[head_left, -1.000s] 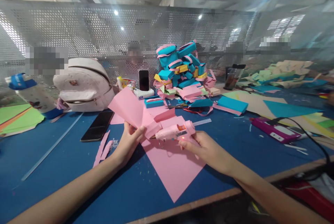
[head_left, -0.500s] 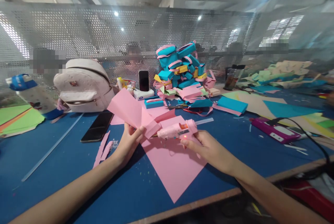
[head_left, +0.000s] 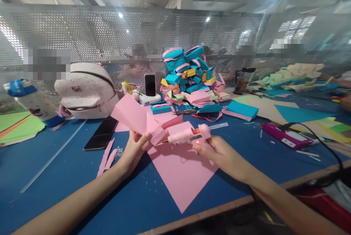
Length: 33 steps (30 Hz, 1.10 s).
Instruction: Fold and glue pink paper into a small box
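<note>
Folded pink paper (head_left: 131,112) is pinched between the thumb and fingers of my left hand (head_left: 137,146), tilted up above the table. My right hand (head_left: 219,156) is wrapped round the grip of a pink hot glue gun (head_left: 189,135), whose small light glows orange-red. A clear glue stick (head_left: 218,126) juts from the gun's back end. The metal nozzle points left and lies close beside the paper's folded edge; whether it touches, I cannot tell. Beneath both hands a flat pink sheet (head_left: 182,180) rests on the table, one corner toward me.
A black phone (head_left: 101,133), a white backpack (head_left: 85,90) and a bottle (head_left: 35,103) stand or lie left. Blue and pink paper pieces (head_left: 189,76) are heaped at the back. On the right are a purple power strip (head_left: 286,136) with a cable and coloured sheets. A perforated screen closes the far side.
The glue gun has shifted slightly right, away from the folded paper, so its nozzle now shows more. My left hand keeps its hold. The whole view has moved a little.
</note>
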Each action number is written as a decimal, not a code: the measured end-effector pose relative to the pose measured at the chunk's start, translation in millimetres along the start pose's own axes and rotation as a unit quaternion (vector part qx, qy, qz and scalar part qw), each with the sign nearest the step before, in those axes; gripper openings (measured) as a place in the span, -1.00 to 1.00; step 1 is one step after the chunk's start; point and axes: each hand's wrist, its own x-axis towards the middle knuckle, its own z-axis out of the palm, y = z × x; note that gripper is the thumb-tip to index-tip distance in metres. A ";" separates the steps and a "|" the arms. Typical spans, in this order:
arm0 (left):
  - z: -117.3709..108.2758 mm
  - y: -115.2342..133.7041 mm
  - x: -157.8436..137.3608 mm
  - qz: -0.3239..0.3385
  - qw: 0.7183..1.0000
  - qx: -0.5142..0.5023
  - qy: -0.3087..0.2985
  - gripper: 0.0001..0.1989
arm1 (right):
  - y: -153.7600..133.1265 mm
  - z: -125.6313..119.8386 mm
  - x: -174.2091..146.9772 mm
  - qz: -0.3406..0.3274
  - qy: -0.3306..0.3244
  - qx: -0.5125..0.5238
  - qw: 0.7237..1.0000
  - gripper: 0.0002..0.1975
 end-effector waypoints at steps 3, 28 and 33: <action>2.1 1.9 -1.2 0.006 1.000 -0.001 0.003 -0.39 | 1.1 -2.0 -1.1 0.004 0.000 0.001 1.000 -0.56; -1.2 -0.4 3.0 -0.005 0.999 -0.018 0.027 -0.38 | 5.6 -20.3 -12.9 0.031 0.040 -0.024 0.998 -0.54; -0.5 0.6 2.8 -0.004 0.999 -0.020 0.027 -0.46 | 7.4 -19.7 -13.0 0.022 0.037 -0.025 0.999 -0.57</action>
